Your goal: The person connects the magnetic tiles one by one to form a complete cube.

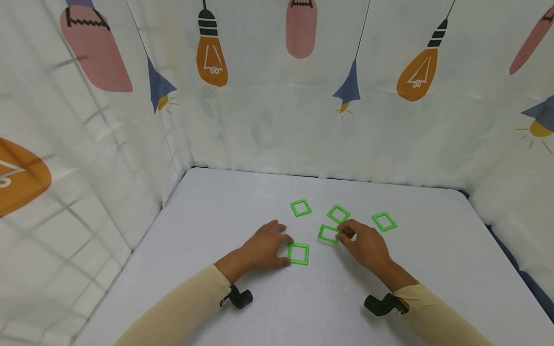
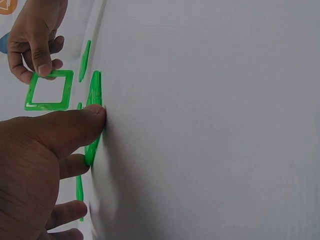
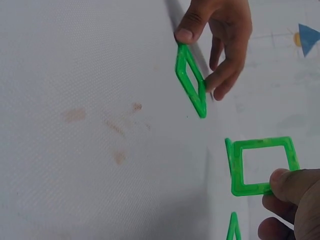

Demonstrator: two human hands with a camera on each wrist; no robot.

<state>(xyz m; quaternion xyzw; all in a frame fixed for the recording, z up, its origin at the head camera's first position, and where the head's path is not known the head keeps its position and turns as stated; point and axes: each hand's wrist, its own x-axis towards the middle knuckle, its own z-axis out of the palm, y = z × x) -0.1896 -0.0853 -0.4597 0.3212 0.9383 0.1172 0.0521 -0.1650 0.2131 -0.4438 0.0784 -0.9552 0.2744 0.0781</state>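
Reaching forward from the bottom corners of the head view, two arms in beige sleeves converge toward the middle of the white surface, each with a black device at the wrist. Faint brownish marks show on the surface between the hands in the right wrist view.

The left hand is held low, palm side down, its forearm angled inward. Thumb and index finger are spread along one side of the nearest green square frame, one at each corner, and grip it between them; the remaining fingers fan out ahead. That frame lies at the surface, just to the right of the hand.

A little farther on, the right hand comes in from the other side, wrist bent slightly and fingers curled. It pinches one side of a second green square frame between thumb and fingers, the frame tilted up so that its open face shows to both wrist cameras.

Beyond the hands, three more green frames lie on the surface: a left one, a middle one just past the pinched frame, and a right one. At the far edge rises a white backdrop printed with orange bulbs and blue lamps.
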